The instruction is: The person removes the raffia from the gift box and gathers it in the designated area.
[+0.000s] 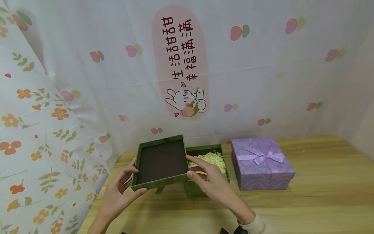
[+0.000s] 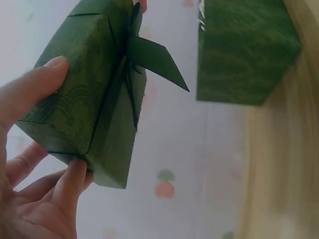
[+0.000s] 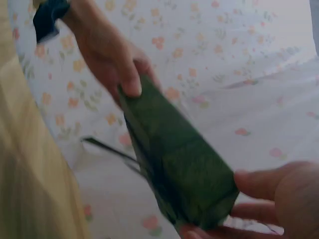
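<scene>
Both hands hold a green box lid (image 1: 162, 164) tilted up above the table, its dark brown inside facing me. My left hand (image 1: 133, 180) grips the lid's left edge, thumb on the front rim. My right hand (image 1: 193, 167) pinches the right edge. The left wrist view shows the lid's patterned green outside (image 2: 84, 99) with a green ribbon bow (image 2: 149, 55), and my left fingers (image 2: 30, 89) curled on its rim. Just right of the lid, the open green box base (image 1: 193, 190) stands on the table, filled with pale shredded paper (image 1: 211, 159).
A shut purple gift box (image 1: 261, 162) with a lilac bow stands to the right of the green base on the wooden table (image 1: 321, 195). Floral and printed cloth (image 1: 43, 130) hangs close on the left and along the back.
</scene>
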`<state>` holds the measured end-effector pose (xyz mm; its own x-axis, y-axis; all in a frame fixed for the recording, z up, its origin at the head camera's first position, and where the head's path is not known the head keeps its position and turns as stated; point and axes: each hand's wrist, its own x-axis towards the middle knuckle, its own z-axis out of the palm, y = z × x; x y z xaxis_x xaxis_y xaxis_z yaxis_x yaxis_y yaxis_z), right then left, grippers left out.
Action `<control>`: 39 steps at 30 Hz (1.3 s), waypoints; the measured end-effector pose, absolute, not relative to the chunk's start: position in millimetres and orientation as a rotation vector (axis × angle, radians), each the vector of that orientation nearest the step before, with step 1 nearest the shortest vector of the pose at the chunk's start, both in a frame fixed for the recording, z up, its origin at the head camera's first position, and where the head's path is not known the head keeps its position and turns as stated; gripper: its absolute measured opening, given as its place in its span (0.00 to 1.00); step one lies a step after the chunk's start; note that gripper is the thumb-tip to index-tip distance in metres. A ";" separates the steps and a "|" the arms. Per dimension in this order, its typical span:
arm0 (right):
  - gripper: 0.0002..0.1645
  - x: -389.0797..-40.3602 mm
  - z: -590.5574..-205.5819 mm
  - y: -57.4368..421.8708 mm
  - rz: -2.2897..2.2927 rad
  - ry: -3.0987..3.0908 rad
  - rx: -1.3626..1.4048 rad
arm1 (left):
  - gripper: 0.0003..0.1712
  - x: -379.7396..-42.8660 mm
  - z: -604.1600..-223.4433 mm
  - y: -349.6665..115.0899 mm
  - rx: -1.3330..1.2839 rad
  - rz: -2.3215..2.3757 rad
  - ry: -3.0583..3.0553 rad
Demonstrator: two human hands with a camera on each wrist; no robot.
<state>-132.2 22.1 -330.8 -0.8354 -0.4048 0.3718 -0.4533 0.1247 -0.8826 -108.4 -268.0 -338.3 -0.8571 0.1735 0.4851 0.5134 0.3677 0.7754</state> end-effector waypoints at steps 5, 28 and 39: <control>0.28 -124.8 -342.3 -2.9 1.965 -2.336 0.815 | 0.26 -103.6 -352.2 -284.1 -0.535 -1.538 -2.332; 0.29 -122.4 -374.7 -46.1 2.026 -2.289 0.695 | 0.26 -110.1 -383.8 -305.3 -0.274 -1.686 -2.482; 0.28 -123.8 -383.1 -53.2 1.971 -2.351 0.658 | 0.26 -119.5 -388.4 -315.1 -0.307 -1.674 -2.563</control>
<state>-123.8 -53.2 -383.1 -0.9120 -0.3120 0.2664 -0.3167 0.1228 -0.9405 -119.5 -315.1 -388.4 -0.9780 0.1302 0.1628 0.2014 0.3886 0.8991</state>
